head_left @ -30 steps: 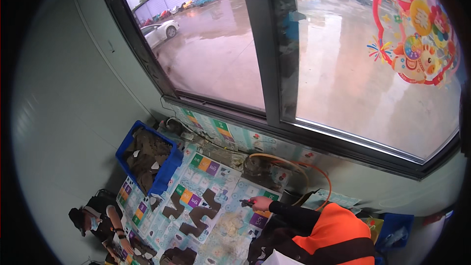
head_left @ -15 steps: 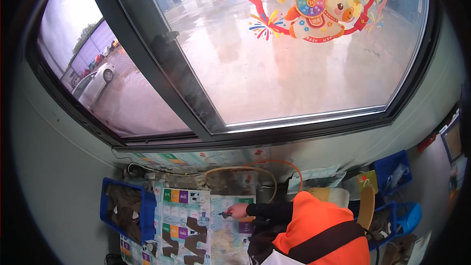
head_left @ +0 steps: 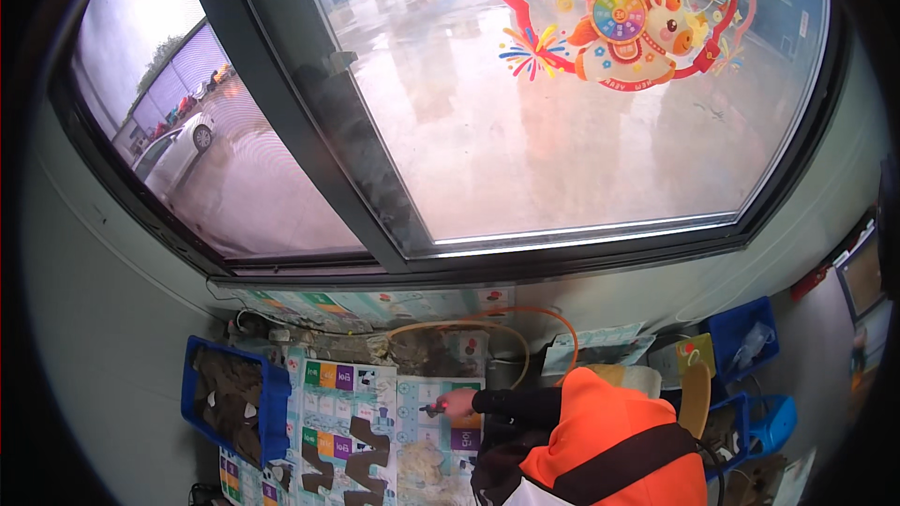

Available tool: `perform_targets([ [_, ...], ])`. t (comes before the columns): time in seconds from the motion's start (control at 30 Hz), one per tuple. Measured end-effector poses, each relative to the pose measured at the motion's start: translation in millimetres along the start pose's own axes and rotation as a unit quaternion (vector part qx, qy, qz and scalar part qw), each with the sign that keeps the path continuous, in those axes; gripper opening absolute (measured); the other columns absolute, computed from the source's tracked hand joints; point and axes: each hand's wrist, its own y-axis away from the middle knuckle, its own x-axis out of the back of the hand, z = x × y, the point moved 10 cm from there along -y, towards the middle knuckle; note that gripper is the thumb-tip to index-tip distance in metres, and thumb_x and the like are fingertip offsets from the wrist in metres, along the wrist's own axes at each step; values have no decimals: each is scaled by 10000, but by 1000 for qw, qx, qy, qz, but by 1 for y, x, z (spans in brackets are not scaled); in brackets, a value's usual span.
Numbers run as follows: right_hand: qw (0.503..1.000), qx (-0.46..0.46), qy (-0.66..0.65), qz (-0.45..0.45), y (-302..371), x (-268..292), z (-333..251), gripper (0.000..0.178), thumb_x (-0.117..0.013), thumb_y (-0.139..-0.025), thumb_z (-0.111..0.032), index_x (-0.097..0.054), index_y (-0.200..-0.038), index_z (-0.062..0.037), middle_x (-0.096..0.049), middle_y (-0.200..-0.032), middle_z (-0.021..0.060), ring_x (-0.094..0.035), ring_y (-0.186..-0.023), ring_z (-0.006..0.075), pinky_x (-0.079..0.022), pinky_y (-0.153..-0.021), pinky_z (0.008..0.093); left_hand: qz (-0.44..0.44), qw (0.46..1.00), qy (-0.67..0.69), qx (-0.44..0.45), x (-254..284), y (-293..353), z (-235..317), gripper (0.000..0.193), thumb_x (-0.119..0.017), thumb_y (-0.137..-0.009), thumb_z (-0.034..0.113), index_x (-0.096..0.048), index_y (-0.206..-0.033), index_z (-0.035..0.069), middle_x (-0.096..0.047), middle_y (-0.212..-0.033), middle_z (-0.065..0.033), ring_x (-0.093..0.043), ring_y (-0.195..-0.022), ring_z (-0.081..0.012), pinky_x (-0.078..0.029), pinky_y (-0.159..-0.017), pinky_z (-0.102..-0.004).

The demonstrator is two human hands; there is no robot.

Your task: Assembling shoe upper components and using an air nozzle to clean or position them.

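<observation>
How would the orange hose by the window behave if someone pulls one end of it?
The orange hose lies in loose curved loops, so it is probably flexible, not stiff. It looks thin, so likely light. It runs among clutter under the window, so it might snag when pulled.

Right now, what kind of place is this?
Likely a small workshop or work corner by a street-facing window. A printed mat covers the bench, a blue bin holds dark parts, and the hand holds a small tool beside an orange hose.
</observation>
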Motion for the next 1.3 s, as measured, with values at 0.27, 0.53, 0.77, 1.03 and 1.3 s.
perform_targets([
  [0.27,1000,-1,-11,22,-13,-3,24,298,-473,-612,-145,-563,-890,-86,-570,-653,124,-557,-563,264,-407,-499,380,16,995,-45,-86,-8,-18,3,547,-582,-699,510,-604,-926,13,-600,-835,-187,-554,-826,-335,-406,-740,-389],
  [0.53,1000,-8,4,-16,-12,-12,10,339,-487,-612,-170,-569,-935,-106,-587,-726,136,-569,-671,285,-417,-580,381,453,728,-323,-399,-68,-66,-92,589,-545,-693,571,-612,-949,45,-601,-844,-187,-559,-831,-325,-414,-729,-377],
  [0.77,1000,-16,26,-5,-3,-3,11,376,-490,-607,-183,-571,-970,-125,-593,-746,136,-572,-694,288,-420,-595,382,44,992,-104,-49,-12,-21,-6,595,-544,-683,586,-615,-949,59,-606,-821,-167,-561,-793,-313,-414,-711,-385],
  [1.03,999,-31,16,-21,-6,-8,17,380,-492,-615,-191,-572,-980,-126,-597,-744,136,-575,-696,290,-424,-599,380,35,992,-84,-88,-20,-25,-3,593,-544,-685,579,-612,-950,53,-606,-767,-151,-569,-747,-289,-417,-686,-350],
  [1.3,1000,-23,6,-8,-10,-7,23,399,-494,-611,-188,-567,-997,-117,-596,-729,134,-577,-660,283,-425,-575,372,12,999,-37,-25,-13,-2,20,582,-579,-695,536,-597,-966,21,-601,-758,-148,-559,-719,-266,-418,-681,-356],
])
